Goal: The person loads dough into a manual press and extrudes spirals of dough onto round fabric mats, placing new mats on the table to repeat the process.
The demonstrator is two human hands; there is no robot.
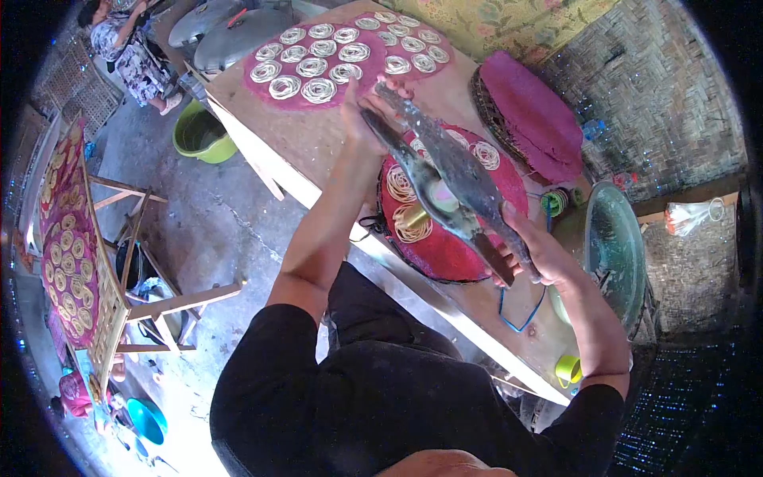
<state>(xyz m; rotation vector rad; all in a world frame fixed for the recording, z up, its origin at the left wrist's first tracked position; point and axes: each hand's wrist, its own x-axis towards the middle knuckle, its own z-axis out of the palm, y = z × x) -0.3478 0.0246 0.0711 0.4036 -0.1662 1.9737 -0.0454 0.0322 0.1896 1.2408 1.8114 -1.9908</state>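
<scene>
Both hands hold a long, dark, worn wooden two-lever press [461,171] over the table. My left hand [364,119] is closed around its far ends, and my right hand [540,246] wraps the near ends. A gap shows between the levers, with a pale lump that looks like dough [445,195] in it. From the underside sticks out a brass-coloured cylinder [413,216]. Beneath lies a round tray with a red-pink cloth [445,258], partly hidden by the press. Coiled strands of dough [400,183] rest on that cloth, some just under the cylinder.
More dough coils lie on pink round mats [310,102] at the table's far end. A pink-covered basket [531,119] and a large green basin [616,246] stand to the right. A yellow-green cup [567,370] sits near the front edge. Two other people are at the left.
</scene>
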